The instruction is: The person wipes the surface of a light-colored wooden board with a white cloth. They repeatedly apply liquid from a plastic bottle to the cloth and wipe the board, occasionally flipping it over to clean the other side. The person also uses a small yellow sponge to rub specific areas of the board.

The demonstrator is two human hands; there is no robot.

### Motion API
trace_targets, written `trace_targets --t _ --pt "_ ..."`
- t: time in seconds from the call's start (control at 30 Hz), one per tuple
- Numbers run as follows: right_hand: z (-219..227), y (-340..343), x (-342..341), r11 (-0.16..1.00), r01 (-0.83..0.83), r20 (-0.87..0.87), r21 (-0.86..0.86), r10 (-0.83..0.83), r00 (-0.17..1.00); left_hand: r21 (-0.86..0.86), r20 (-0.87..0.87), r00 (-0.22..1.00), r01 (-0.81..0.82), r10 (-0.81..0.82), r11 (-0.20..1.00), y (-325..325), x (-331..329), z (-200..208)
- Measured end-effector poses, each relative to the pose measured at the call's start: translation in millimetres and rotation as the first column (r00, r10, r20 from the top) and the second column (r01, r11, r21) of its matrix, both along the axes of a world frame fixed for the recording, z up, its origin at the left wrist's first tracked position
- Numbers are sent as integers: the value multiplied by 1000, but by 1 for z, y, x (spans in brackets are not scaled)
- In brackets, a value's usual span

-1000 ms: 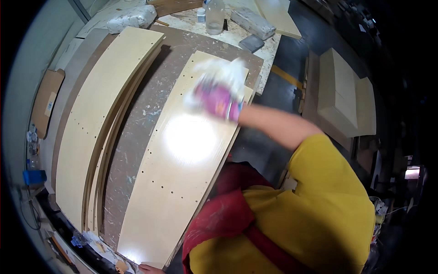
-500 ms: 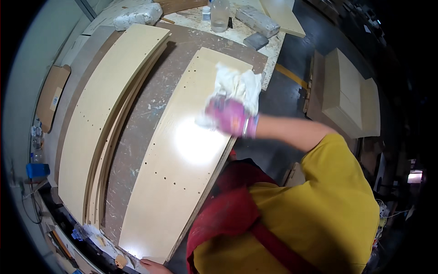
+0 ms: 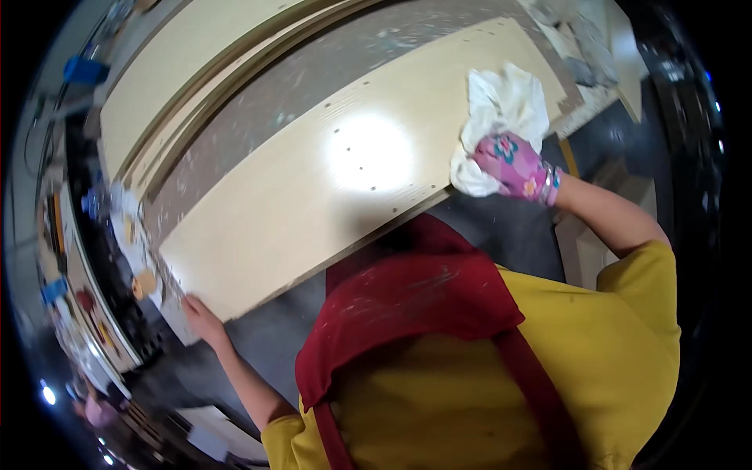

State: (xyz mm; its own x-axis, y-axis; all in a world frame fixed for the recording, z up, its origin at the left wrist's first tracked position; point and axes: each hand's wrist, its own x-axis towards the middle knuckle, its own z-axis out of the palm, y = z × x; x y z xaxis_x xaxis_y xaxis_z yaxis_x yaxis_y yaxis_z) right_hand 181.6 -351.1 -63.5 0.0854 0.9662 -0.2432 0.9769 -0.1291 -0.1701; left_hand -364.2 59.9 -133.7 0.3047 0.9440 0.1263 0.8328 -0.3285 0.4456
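A long, pale wooden panel [image 3: 282, 204] with curved edges and small dark holes lies flat before me on a brown, paint-specked tabletop [image 3: 235, 168]. My right hand [image 3: 513, 166], in a pink flowered glove, is closed on a bunched white cloth [image 3: 509, 98]. The cloth rests near the panel's right end, over its near edge. At the left end, my bare left hand [image 3: 204, 317] holds the panel's corner. Some of its fingers are hidden. A bright glare covers several holes mid-panel.
Stacked curved panels [image 3: 168, 102] lie beyond, at the far left. A small orange-tan roll [image 3: 144, 285] sits by the table's left end. Wrapped grey blocks [image 3: 591, 51] stand at the far right. Pale boxes [image 3: 599, 227] are below on the right.
My view has turned, so the panel now lies more crosswise. My right hand and the cloth have shifted to the panel's near edge. More of my left hand and arm shows.
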Motion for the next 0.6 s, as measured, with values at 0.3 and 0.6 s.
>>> trace_targets --t 0.3,0.6 --pt "-5 254 -259 922 -354 -624 158 371 688 -115 95 991 -81 92 990 -9 25 25" --pt "6 285 -271 625 -694 -201 357 777 597 -786 347 897 118 275 607 35 4 59"
